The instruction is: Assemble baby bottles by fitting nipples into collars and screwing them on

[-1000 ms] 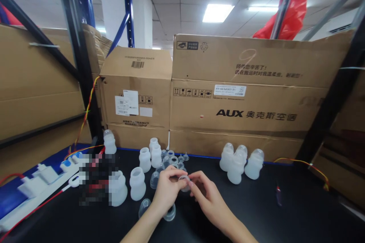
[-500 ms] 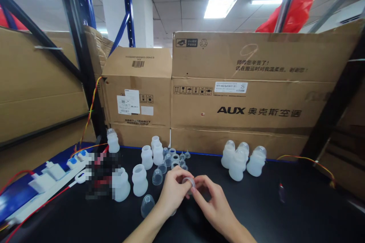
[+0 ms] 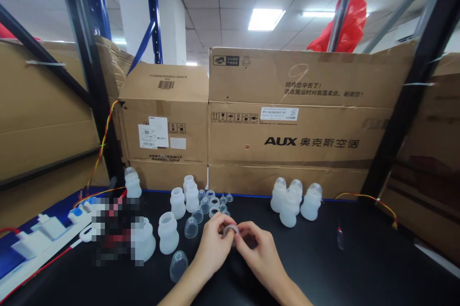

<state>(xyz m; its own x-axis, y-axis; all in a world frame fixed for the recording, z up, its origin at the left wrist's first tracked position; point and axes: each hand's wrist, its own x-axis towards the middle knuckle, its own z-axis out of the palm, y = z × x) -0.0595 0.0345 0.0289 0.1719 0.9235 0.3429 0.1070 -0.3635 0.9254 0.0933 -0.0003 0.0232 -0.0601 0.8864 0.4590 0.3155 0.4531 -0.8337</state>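
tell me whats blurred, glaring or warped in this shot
Head view: a pixelated patch hides things left of the hands; the ceiling light is blown out white; the wide lens bows the rack posts at the edges; the clear ring in the fingers looks soft.

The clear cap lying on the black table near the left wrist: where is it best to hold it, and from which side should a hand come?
The clear cap lies tilted on the table, apart from the bottles. Probably best to pinch its rounded wall across the width, coming from above. The left hand is nearest, though both it and the right hand hold a small ring.
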